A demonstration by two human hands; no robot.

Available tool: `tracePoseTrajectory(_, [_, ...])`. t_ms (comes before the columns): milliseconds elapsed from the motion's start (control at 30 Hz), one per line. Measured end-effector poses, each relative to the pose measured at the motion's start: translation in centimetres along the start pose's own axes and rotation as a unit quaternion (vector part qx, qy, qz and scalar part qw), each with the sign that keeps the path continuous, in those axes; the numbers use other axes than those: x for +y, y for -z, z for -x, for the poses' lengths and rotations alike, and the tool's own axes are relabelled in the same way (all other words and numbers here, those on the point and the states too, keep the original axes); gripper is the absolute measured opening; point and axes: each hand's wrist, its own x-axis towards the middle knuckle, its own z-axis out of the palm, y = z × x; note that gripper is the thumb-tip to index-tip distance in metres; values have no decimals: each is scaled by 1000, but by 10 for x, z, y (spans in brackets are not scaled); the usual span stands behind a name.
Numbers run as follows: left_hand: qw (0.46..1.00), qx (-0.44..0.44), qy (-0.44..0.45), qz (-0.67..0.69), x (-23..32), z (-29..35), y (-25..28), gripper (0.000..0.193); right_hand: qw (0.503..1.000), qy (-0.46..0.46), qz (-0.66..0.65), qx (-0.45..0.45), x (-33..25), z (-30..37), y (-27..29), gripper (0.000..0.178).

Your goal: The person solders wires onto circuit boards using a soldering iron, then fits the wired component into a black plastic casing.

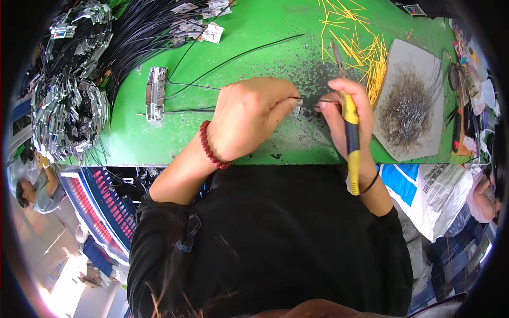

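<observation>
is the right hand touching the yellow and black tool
Touching: the head view shows the right hand holding the yellow and black tool, a finger curled against its handle.

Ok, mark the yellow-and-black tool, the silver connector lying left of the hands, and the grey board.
Yellow-and-black tool (352, 130): head view, black grip.
Silver connector (156, 94): head view, middle of its body.
Grey board (407, 52): head view, upper surface.

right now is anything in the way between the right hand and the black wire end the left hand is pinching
Nothing visible: only a short gap over the worn green tabletop separates the right hand from the black wire end at the left hand. The yellow strips lie off that line.
</observation>
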Motion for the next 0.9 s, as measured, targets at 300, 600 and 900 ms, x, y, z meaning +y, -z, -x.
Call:
tracePoseTrajectory(300, [999,-14,-5,-50,-7,6,-2,6,991,57,-113,40,-1,-2,6,37])
tracePoseTrajectory(600, [998,38,-29,-31,5,8,-10,7,992,121,-12,30,-8,7,-5,44])
tracePoseTrajectory(900, [996,83,-36,16,0,11,-22,7,987,156,-27,6,0,14,-3,45])
